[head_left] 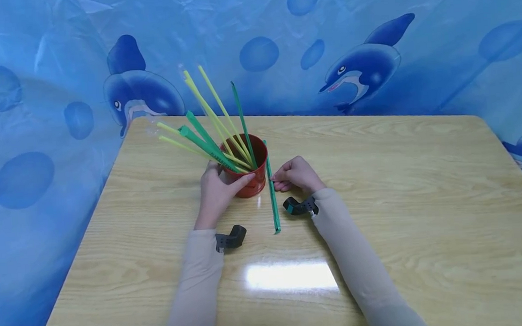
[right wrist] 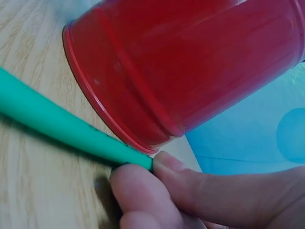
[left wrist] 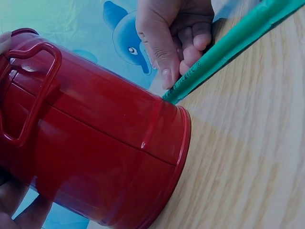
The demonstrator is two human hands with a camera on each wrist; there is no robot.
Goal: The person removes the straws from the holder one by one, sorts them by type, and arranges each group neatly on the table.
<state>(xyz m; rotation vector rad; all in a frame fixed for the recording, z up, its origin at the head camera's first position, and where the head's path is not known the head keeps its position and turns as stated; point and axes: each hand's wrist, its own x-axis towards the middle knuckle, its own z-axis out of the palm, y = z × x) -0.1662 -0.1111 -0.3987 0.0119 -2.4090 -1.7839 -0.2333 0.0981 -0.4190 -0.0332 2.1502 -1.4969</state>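
A red metal bucket (head_left: 255, 184) with a wire-like side handle (left wrist: 45, 90) stands upright on the table. My left hand (head_left: 216, 194) holds it from the left, thumb along the near rim. Several yellow straws (head_left: 214, 91) in clear wrappers and several green-wrapped straws (head_left: 202, 146) lean out of it, mostly to the left. Just right of the bucket, a green-wrapped straw (head_left: 274, 210) lies on the table, pointing toward me. My right hand (head_left: 299, 174) pinches this straw between thumb and forefinger, close to the bucket's base; dark print shows on the wrapper in the left wrist view.
The wood-grain table (head_left: 404, 198) extends far to the right, with a bright light reflection near its front. Behind it hangs a blue dolphin-print sheet (head_left: 215, 25). Each wrist carries a black camera mount (head_left: 232, 237).
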